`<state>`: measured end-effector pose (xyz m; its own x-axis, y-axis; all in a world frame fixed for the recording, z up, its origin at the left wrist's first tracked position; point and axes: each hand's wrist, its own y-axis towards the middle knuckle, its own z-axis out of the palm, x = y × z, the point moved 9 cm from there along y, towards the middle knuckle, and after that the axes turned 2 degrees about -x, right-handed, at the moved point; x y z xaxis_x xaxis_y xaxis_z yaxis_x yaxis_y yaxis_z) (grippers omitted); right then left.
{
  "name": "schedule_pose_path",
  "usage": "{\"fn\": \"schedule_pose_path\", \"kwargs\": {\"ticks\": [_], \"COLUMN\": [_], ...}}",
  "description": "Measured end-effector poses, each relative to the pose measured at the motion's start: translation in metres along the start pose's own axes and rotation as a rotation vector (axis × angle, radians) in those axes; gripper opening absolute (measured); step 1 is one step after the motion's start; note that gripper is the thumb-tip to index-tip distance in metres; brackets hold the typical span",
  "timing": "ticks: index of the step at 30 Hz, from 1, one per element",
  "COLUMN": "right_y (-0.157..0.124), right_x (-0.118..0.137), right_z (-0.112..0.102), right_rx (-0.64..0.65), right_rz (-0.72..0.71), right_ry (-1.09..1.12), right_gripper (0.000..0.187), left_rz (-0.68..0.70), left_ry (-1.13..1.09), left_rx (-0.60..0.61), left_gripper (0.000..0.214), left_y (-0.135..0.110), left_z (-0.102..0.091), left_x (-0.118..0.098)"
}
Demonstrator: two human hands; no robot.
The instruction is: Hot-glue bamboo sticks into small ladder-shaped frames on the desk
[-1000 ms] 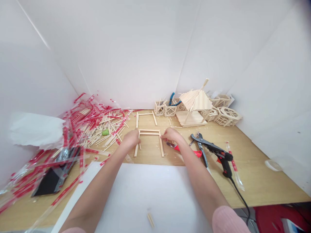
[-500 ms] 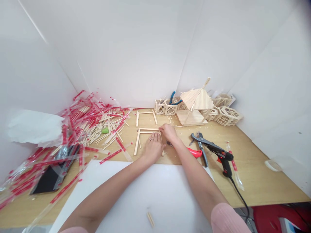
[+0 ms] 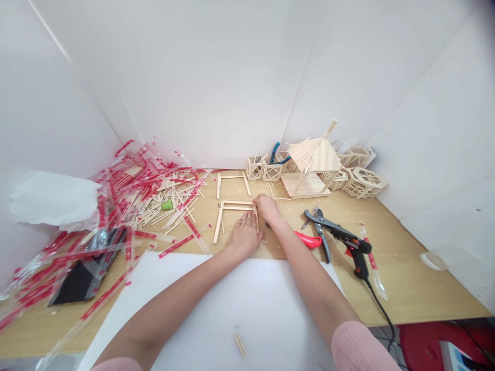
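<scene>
The left hand (image 3: 246, 238) is lying nearly flat, fingers outstretched along the right leg of a three-sided frame of pale wooden sticks (image 3: 236, 208), seemingly bracing it, while the right hand (image 3: 266, 208) is pinching the frame's far right corner between bent fingers and thumb, likely keeping that joint lined up. The frame is resting on the wood-coloured worktop (image 3: 406, 278), just beyond the smooth white sheet (image 3: 216, 304).

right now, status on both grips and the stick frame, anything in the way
Left grip flat over right side of pale wooden stick frame. Right grip at its far right corner. Possible snag: glossy red handle beside right forearm.
</scene>
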<state>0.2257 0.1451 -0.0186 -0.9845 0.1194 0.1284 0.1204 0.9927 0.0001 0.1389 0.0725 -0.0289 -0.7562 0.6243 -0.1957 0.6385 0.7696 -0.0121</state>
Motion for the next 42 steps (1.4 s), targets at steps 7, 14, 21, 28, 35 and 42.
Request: {"fn": "schedule_pose_path", "kwargs": {"ticks": [7,14,21,28,35,42], "right_y": [-0.001,-0.004,-0.005,-0.01,-0.015,-0.019], "right_x": [0.0,0.002,0.002,-0.002,0.009,0.026], "right_z": [-0.001,-0.004,-0.004,-0.009,-0.021,-0.015], "right_rx": [0.01,0.007,0.002,-0.014,-0.06,-0.001], "right_rz": [-0.027,-0.023,-0.046,-0.019,-0.008,-0.084], "right_ry": [-0.003,-0.022,-0.028,-0.017,0.02,0.029], "right_gripper": [0.03,0.031,0.03,0.034,0.026,0.02], "left_rz": [-0.012,-0.003,0.06,-0.141,-0.425,-0.442], "left_ry": [0.023,0.016,-0.094,-0.07,-0.09,-0.202], "left_rx": [0.044,0.027,-0.013,-0.086,-0.019,0.034], "left_gripper": [0.064,0.064,0.056,0.032,0.018,0.018], "left_y": [-0.001,-0.001,0.006,0.022,0.023,0.031], "left_z": [-0.002,-0.003,-0.014,-0.06,-0.056,-0.029], "left_x": [-0.001,-0.001,0.007,0.082,0.171,0.182]}}
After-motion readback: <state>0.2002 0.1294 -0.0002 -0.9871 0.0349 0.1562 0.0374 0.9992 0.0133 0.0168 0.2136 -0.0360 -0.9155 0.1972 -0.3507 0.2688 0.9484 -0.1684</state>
